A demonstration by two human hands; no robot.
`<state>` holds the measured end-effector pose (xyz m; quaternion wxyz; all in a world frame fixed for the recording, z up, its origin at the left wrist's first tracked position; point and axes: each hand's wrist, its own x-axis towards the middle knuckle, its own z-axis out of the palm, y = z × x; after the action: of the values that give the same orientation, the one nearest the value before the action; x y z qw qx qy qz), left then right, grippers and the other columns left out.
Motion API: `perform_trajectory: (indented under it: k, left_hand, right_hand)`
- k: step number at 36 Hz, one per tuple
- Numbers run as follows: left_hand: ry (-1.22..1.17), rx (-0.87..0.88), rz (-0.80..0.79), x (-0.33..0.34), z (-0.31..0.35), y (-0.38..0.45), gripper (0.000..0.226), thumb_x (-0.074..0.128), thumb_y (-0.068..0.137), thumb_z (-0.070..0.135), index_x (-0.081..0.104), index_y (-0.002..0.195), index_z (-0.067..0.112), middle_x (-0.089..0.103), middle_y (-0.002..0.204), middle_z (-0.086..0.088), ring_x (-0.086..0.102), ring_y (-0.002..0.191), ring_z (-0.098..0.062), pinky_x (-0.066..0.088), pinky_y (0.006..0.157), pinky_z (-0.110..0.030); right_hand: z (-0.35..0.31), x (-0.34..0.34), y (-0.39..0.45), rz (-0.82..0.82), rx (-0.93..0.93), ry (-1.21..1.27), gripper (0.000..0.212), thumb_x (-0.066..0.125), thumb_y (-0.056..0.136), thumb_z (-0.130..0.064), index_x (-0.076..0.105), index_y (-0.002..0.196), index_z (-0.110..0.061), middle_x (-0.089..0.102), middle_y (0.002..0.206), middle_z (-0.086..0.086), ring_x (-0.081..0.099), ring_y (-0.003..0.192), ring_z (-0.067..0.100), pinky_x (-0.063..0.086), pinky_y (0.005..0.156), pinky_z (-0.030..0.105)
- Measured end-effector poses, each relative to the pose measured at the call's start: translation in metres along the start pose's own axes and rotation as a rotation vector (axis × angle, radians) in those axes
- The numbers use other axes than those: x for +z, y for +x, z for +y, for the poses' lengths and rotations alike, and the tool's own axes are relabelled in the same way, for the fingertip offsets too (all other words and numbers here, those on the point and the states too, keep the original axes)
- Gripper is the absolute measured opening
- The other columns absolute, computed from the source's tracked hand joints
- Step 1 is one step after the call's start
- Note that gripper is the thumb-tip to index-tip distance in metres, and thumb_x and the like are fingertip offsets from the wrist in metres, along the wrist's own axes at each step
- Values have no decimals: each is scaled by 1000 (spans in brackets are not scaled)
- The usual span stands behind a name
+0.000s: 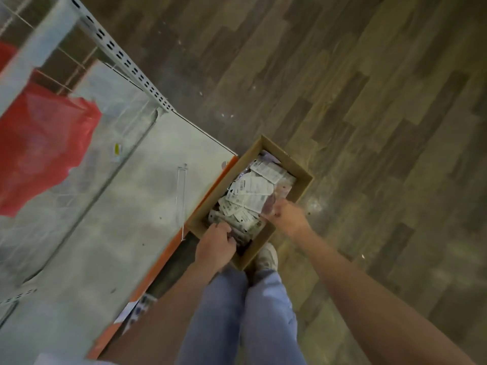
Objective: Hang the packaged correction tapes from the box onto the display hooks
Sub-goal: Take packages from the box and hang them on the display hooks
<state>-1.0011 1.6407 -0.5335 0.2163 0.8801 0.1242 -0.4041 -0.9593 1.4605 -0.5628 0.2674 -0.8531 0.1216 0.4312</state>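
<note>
Both hands are down in the cardboard box (pixel 280 164), which sits on the wood-look floor (pixel 342 88) right against the orange edge of the bottom shelf (pixel 137 196), just ahead of the person's shoe (pixel 266 256). Left hand (pixel 214 245) is at the near-left end w/ fingers curled down into the pile; looks like it grips a pack or two, but what's under the fingers is hidden. Right hand (pixel 286 214) is at the near-right side, fingers curled on what looks like a purplish pack; frame is blurred there, so can't say how many.

The packaged correction tapes (pixel 254 194) fill the box in a loose, overlapping heap, mostly white card backs up. Long axes run approx. along the box length, fanned at slightly different angles; hang-hole ends can't be made out for most.

Handling, as a guess: light, flat blister cards, stiff-ish card w/ slick plastic front, so a stack will likely slide apart if held loosely. Best taken by the card edge, thumb on one face and fingers on the other, hole end kept free for the hook. A wire display hook (pixel 181 196) lies loose on the shelf, near the box; no packs hung yet in view.
</note>
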Motion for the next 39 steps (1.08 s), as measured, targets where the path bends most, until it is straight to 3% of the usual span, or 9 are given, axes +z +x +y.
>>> perform_trajectory:
  k: [7, 13, 20, 24, 27, 29, 31, 34, 39]
  left_hand:
    - [-119, -72, -27, 61, -24, 135, 14, 46, 95, 13, 55, 104, 9, 60, 108, -11, 58, 97, -25, 48, 84, -37]
    - [-133, -128, -65, 117, -46, 247, 41, 49, 95, 24, 49, 131, 5, 49, 134, -13, 50, 119, -28, 45, 98, -35]
    - [-224, -298, 21, 148, -44, 312, 66, 51, 95, 31, 19, 147, 6, 17, 151, -16, 27, 135, -35, 33, 109, -41]
    - [-216, -368, 110, 156, -34, 312, 62, 52, 95, 31, 25, 144, 7, 22, 147, -18, 29, 133, -36, 32, 108, -43]
    - [-302, -437, 141, 163, -44, 317, 69, 56, 88, 47, 35, 140, 6, 31, 144, -19, 39, 129, -36, 37, 107, -45]
    - [-413, -461, 108, 164, -49, 317, 69, 56, 82, 60, 52, 127, 8, 52, 131, -14, 56, 113, -32, 48, 97, -41]
    - [-549, -444, 86, 162, -51, 310, 46, 56, 90, 49, 63, 112, 10, 64, 111, -6, 63, 102, -28, 50, 87, -33]
    - [-716, -466, 116, 159, -55, 304, 25, 58, 94, 25, 66, 112, 10, 67, 113, -10, 64, 102, -27, 49, 82, -30]
    - [-864, -445, 159, 148, -45, 277, 20, 57, 92, 9, 67, 110, 9, 68, 113, -10, 65, 99, -25, 52, 78, -31]
  right_hand:
    - [34, 61, 125, -16, 1, -48, 32, 54, 92, -17, 55, 124, -11, 54, 132, 14, 57, 113, 28, 49, 90, 35]
    - [57, 94, 211, -12, -32, -169, 37, 42, 99, -17, 44, 134, -6, 48, 135, 16, 49, 122, 32, 42, 94, 35]
    - [74, 114, 275, -8, -83, -300, 60, 49, 96, -28, 21, 150, -26, 7, 159, 8, 14, 144, 30, 18, 115, 44]
    - [72, 131, 280, -120, -68, -431, 59, 35, 100, -32, 10, 152, -32, -9, 160, 9, -5, 147, 32, -2, 117, 49]
    - [72, 141, 270, -118, -96, -586, 62, 37, 99, -35, 6, 153, -30, -6, 161, 10, 0, 147, 34, -3, 117, 53]
    - [69, 141, 264, -131, -107, -634, 65, 39, 98, -38, 6, 153, -28, -2, 161, 10, 7, 146, 34, -3, 116, 55]
    - [65, 136, 259, -147, -114, -639, 66, 42, 97, -37, 8, 153, -28, 5, 160, 8, 15, 145, 32, -1, 115, 56]
    - [61, 129, 253, -172, -132, -645, 65, 44, 96, -30, 12, 153, -26, 15, 158, 5, 29, 140, 33, 3, 114, 57]
    - [54, 123, 228, -237, -149, -514, 58, 39, 98, -24, 17, 152, -23, 27, 154, 3, 39, 134, 32, 18, 113, 51]
